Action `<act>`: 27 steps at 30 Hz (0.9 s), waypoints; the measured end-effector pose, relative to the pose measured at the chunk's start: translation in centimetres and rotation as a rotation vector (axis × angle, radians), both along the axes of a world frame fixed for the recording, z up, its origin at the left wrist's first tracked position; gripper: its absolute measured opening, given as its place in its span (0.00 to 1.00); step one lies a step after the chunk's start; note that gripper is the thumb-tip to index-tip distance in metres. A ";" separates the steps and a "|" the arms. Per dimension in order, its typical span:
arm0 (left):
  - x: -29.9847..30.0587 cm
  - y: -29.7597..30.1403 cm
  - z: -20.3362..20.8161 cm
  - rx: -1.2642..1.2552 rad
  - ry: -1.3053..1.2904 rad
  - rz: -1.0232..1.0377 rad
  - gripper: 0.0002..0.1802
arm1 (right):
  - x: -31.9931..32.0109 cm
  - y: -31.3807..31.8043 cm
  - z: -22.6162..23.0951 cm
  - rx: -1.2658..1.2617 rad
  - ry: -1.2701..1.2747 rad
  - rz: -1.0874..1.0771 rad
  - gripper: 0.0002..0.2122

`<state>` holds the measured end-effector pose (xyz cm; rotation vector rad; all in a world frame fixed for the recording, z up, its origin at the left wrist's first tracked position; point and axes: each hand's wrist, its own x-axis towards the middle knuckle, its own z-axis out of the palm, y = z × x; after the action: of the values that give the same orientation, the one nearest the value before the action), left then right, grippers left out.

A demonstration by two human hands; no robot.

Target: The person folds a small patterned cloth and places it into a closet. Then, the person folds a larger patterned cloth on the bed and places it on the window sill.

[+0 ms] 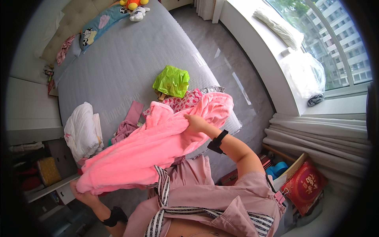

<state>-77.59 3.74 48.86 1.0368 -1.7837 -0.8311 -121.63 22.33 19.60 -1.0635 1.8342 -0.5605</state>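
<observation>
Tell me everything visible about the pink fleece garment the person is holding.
The pink garment looks soft and fleecy, plain bright pink, thick and bulky. It hangs stretched diagonally between both hands: the left hand grips its lower end, the right hand pinches an upper fold. Its far end drapes onto the corner of the grey bed, over a patterned pink cloth. It is rumpled, not folded.

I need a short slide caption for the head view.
Both hands, left hand and right hand, hold a pink fleece garment over a grey bed.
</observation>
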 end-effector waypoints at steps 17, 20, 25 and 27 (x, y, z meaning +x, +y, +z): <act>-5.7 2.6 -23.2 0.296 -0.965 -0.534 0.13 | 2.3 5.3 -13.4 -0.069 0.006 -1.006 0.08; -5.6 5.7 -25.6 0.350 -1.095 -0.622 0.15 | -1.2 5.7 -16.6 -0.099 -0.131 -1.186 0.13; -5.0 5.3 -26.2 0.389 -0.999 -0.620 0.19 | -1.4 4.1 -15.3 0.093 0.441 -0.679 0.17; -4.1 4.4 -26.3 0.581 -0.937 -0.576 0.19 | 0.0 4.5 -14.7 0.205 0.637 -0.374 0.18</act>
<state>-81.73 8.09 22.56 1.4492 -2.8072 -1.4169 -121.62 26.83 4.92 -0.8115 2.6176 -0.2397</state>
